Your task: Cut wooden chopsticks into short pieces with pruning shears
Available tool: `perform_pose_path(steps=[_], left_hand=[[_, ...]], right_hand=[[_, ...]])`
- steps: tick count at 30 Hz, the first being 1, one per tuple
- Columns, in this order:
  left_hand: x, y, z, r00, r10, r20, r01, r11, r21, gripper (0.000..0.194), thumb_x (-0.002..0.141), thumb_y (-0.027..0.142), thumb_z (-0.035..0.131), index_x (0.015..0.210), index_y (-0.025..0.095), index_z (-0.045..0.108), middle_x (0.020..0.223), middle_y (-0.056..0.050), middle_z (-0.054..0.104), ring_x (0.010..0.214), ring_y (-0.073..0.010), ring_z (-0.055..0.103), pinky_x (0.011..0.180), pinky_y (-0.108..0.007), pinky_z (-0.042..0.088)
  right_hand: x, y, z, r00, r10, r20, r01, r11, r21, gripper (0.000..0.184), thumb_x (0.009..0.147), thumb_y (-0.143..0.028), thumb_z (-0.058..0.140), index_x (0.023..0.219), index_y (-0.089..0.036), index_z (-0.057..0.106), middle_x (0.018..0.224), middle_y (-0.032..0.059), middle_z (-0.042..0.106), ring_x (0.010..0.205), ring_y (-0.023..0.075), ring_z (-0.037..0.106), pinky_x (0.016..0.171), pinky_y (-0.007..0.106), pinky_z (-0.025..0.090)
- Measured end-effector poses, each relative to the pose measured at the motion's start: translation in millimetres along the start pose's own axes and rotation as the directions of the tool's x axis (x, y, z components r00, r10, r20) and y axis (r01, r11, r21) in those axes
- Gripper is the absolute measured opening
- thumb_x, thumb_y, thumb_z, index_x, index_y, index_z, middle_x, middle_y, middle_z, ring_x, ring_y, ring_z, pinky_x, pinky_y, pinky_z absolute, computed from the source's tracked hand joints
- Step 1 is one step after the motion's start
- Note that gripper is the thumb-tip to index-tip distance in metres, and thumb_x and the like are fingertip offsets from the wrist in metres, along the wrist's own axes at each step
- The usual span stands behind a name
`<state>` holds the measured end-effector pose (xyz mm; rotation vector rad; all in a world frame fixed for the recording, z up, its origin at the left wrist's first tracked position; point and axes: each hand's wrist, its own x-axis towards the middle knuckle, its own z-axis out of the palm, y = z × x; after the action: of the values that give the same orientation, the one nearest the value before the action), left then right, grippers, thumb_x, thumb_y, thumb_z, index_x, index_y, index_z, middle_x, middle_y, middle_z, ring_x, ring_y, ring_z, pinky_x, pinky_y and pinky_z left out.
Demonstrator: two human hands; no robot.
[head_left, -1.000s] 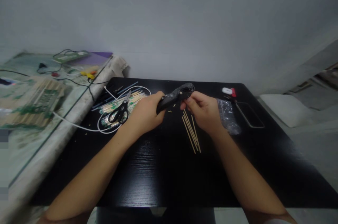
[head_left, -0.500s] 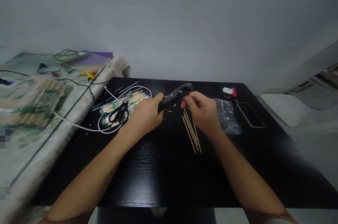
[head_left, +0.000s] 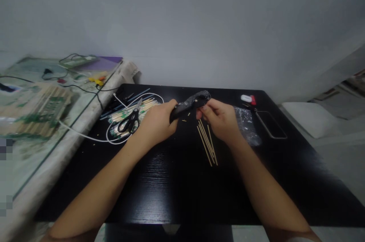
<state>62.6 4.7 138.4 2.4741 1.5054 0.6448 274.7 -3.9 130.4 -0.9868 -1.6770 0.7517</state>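
Observation:
My left hand is closed round the handle of a dark tool wrapped in black tape, held just above the black table. The tool's head points right and up. My right hand pinches at the tool's head with thumb and fingers together; what it pinches is too small to make out. Several thin wooden sticks lie on the table under my right hand.
Black scissors rest on a bundle of sticks inside a loop of white cable at the left. A crumpled clear plastic bag, a dark phone and a small white and red object lie at the right. A cluttered glass-topped surface adjoins the left.
The tool's head has risen slightly and my right hand's fingers have shifted a little at it. Otherwise nothing has moved.

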Motion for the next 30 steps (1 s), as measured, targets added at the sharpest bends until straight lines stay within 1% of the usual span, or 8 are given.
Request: perform_pose_path(steps=[4,7,12,14,18,21,24,30], left_hand=[[-0.3,-0.6,-1.1,0.999,0.052,-0.015,-0.053,0.996,-0.070,0.011,0.089,0.021,0.052,0.098,0.020,0.059,0.087,-0.004,0.066,0.078,-0.0186,0.060,0.073,-0.032,0.043],[-0.5,-0.2,-1.5,0.997,0.070,-0.026,-0.072,0.993,-0.093,0.015,0.089,0.020,0.053,0.102,0.020,0.059,0.091,-0.005,0.067,0.083,-0.0195,0.061,0.076,-0.033,0.044],[-1.2,0.1,-3.4,0.997,0.077,-0.030,-0.079,0.993,-0.089,0.016,0.088,0.019,0.053,0.102,0.019,0.060,0.090,-0.006,0.066,0.080,-0.0195,0.059,0.074,-0.033,0.044],[-1.5,0.3,-4.0,0.997,0.069,-0.025,-0.071,0.994,-0.080,0.014,0.087,0.019,0.053,0.100,0.020,0.059,0.088,-0.005,0.066,0.078,-0.0194,0.059,0.072,-0.033,0.043],[-1.8,2.0,-3.4,1.000,0.025,-0.006,-0.025,0.999,-0.044,0.003,0.089,0.023,0.053,0.090,0.021,0.055,0.079,-0.004,0.062,0.071,-0.0191,0.057,0.066,-0.032,0.039],[-2.3,3.3,-2.3,1.000,-0.014,0.010,0.014,1.000,-0.012,0.005,0.090,0.026,0.052,0.089,0.021,0.053,0.078,-0.005,0.063,0.071,-0.0201,0.059,0.065,-0.032,0.038],[-2.8,3.3,-1.4,0.999,-0.033,0.043,0.032,0.999,0.012,0.008,0.092,0.029,0.051,0.092,0.021,0.054,0.080,-0.006,0.065,0.073,-0.0208,0.061,0.066,-0.033,0.039],[-2.3,2.5,-0.3,0.997,-0.047,0.053,0.042,0.996,0.085,0.009,0.092,0.026,0.049,0.095,0.021,0.055,0.074,-0.005,0.064,0.068,-0.0207,0.062,0.064,-0.033,0.040]], right_hand=[[-0.4,2.9,-3.1,0.998,-0.004,0.061,0.002,0.999,0.044,0.038,0.104,-0.041,0.054,0.075,-0.020,0.067,0.062,-0.0021,0.054,0.052,0.0078,0.037,0.048,0.027,0.029],[-1.6,2.8,-3.7,0.998,-0.015,0.068,0.014,1.000,0.012,0.039,0.105,-0.040,0.052,0.075,-0.020,0.067,0.061,-0.0026,0.051,0.052,0.0081,0.038,0.050,0.027,0.030],[-2.1,-1.9,-2.4,0.997,-0.038,0.062,0.040,0.999,-0.031,0.039,0.106,-0.036,0.050,0.074,-0.020,0.065,0.059,-0.0035,0.050,0.051,0.0080,0.039,0.050,0.026,0.032],[-1.8,-3.6,-1.5,0.997,-0.055,0.060,0.058,0.997,-0.048,0.037,0.106,-0.034,0.050,0.075,-0.020,0.064,0.060,-0.0033,0.052,0.052,0.0080,0.040,0.051,0.026,0.033],[-1.3,-5.5,0.6,0.996,-0.078,0.054,0.082,0.994,-0.073,0.036,0.106,-0.031,0.049,0.075,-0.019,0.062,0.063,-0.0029,0.057,0.053,0.0077,0.042,0.052,0.025,0.035],[-1.3,-5.8,2.4,0.997,-0.070,0.039,0.073,0.994,-0.080,0.036,0.106,-0.029,0.048,0.073,-0.019,0.060,0.064,-0.0030,0.057,0.054,0.0075,0.043,0.053,0.025,0.035],[-1.5,-4.3,4.2,0.999,-0.044,0.019,0.045,0.996,-0.081,0.035,0.106,-0.031,0.049,0.075,-0.019,0.061,0.064,-0.0028,0.057,0.054,0.0078,0.043,0.053,0.025,0.035],[-1.0,1.1,5.9,1.000,0.004,0.004,-0.004,0.998,-0.068,0.034,0.105,-0.038,0.049,0.081,-0.020,0.064,0.065,-0.0020,0.059,0.055,0.0090,0.045,0.053,0.026,0.035]])
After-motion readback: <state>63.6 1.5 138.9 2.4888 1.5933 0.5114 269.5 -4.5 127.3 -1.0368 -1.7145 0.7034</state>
